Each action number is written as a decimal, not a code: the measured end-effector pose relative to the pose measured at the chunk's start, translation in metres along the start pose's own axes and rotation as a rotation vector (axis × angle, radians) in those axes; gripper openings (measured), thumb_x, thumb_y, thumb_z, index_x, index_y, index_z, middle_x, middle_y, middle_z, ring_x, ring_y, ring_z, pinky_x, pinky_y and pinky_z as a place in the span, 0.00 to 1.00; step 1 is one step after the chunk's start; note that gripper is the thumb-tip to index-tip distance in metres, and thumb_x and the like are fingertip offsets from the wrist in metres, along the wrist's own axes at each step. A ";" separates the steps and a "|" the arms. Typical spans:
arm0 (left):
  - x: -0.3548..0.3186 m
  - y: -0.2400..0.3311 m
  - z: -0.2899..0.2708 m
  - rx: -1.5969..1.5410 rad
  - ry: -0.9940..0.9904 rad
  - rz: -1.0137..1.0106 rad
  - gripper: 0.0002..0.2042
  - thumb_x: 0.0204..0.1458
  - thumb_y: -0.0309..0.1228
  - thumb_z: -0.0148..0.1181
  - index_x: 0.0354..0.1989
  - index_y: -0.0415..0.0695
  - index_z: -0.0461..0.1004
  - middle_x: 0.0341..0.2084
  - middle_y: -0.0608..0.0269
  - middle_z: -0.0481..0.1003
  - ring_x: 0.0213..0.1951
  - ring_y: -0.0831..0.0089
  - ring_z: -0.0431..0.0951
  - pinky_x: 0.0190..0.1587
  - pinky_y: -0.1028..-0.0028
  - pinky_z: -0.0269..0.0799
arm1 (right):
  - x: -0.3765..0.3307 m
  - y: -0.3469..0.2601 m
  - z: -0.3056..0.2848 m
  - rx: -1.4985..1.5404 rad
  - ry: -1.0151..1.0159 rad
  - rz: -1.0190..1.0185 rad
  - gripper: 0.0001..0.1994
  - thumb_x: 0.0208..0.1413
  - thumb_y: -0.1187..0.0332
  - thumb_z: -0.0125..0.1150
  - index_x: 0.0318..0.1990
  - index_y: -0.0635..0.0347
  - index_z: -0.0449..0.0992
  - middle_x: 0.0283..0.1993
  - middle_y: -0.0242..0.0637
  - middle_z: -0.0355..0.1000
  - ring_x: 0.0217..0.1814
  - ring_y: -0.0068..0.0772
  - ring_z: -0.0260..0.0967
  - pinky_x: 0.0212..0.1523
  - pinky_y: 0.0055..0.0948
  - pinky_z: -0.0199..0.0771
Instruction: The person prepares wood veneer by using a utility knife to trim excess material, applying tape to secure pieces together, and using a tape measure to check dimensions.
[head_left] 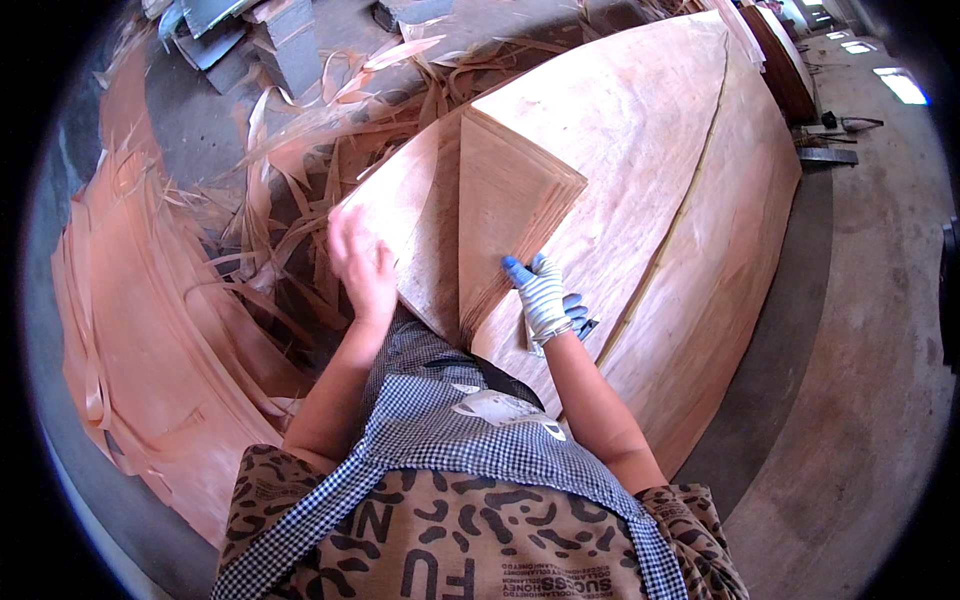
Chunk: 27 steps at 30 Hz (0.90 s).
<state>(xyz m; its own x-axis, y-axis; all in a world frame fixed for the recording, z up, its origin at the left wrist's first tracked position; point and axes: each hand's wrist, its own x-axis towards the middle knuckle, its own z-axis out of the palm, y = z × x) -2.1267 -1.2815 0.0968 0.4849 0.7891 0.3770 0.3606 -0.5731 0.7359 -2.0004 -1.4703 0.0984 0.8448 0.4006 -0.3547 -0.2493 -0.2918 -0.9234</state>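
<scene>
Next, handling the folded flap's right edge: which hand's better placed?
Right, probably: the gloved right hand is at that edge of the folded flap, while the bare left hand, blurred, is across at the left side of the wood sheets.

Place: a workshop, apparently one handling thin wood.
Sheets [640, 130]: large, pale and veneer-like, heaped in a broad pile.
Far stack [785, 65]: reddish-brown, just beyond the pale pile.
Offcuts [165, 340]: pinkish sheets and long strips, layered at the left.
Shavings [262, 190]: curled, torn ribbons of wood strewn near the sheets.
Blocks [287, 48]: grey, jumbled at the upper left.
Floor [850, 320]: grey, concrete-like, stained.
Workwear: a checked apron [420, 440] and a striped glove [543, 297] with blue fingertips.
</scene>
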 end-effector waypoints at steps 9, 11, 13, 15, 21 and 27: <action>-0.033 0.032 0.046 -0.503 -0.582 -0.019 0.26 0.40 0.32 0.61 0.50 0.41 0.62 0.44 0.54 0.65 0.40 0.64 0.71 0.40 0.72 0.70 | -0.003 -0.005 0.010 0.169 -0.134 0.029 0.13 0.45 0.69 0.61 0.40 0.60 0.72 0.32 0.26 0.71 0.30 0.17 0.63 0.31 0.18 0.64; -0.031 0.035 0.048 -0.506 -0.543 -0.036 0.28 0.38 0.34 0.64 0.49 0.39 0.62 0.40 0.55 0.67 0.39 0.64 0.72 0.40 0.71 0.68 | -0.003 -0.009 0.009 0.164 -0.149 0.039 0.14 0.45 0.68 0.62 0.40 0.59 0.72 0.33 0.27 0.71 0.31 0.17 0.63 0.32 0.19 0.64; -0.033 0.032 0.050 -0.494 -0.531 -0.038 0.27 0.39 0.33 0.62 0.49 0.39 0.61 0.42 0.53 0.66 0.39 0.61 0.72 0.39 0.70 0.69 | -0.002 -0.007 0.008 0.154 -0.152 0.052 0.14 0.45 0.68 0.62 0.41 0.59 0.72 0.34 0.27 0.71 0.31 0.17 0.64 0.32 0.19 0.65; -0.035 0.028 0.053 -0.478 -0.538 -0.034 0.26 0.42 0.30 0.59 0.51 0.40 0.60 0.45 0.52 0.65 0.38 0.59 0.72 0.39 0.69 0.69 | 0.000 -0.001 0.006 0.138 -0.142 0.067 0.15 0.44 0.68 0.62 0.42 0.59 0.72 0.34 0.27 0.71 0.31 0.17 0.64 0.33 0.20 0.65; -0.038 0.028 0.039 -0.188 -0.616 0.180 0.28 0.47 0.18 0.44 0.60 0.47 0.48 0.50 0.44 0.61 0.41 0.51 0.71 0.40 0.67 0.69 | -0.004 -0.008 0.009 0.164 -0.150 0.042 0.15 0.44 0.67 0.63 0.41 0.59 0.72 0.34 0.27 0.71 0.31 0.17 0.64 0.33 0.20 0.65; -0.031 0.039 0.036 -0.388 -0.393 0.134 0.29 0.46 0.24 0.51 0.58 0.42 0.49 0.49 0.43 0.61 0.44 0.50 0.69 0.42 0.67 0.69 | -0.001 -0.006 0.010 0.130 -0.148 0.056 0.13 0.44 0.69 0.61 0.40 0.61 0.72 0.32 0.27 0.71 0.28 0.17 0.62 0.29 0.19 0.64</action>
<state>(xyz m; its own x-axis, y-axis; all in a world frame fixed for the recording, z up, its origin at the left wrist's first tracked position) -2.0989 -1.3363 0.0941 0.7931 0.5311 0.2982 -0.0076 -0.4809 0.8767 -2.0048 -1.4600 0.1024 0.7517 0.5129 -0.4145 -0.3606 -0.2066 -0.9096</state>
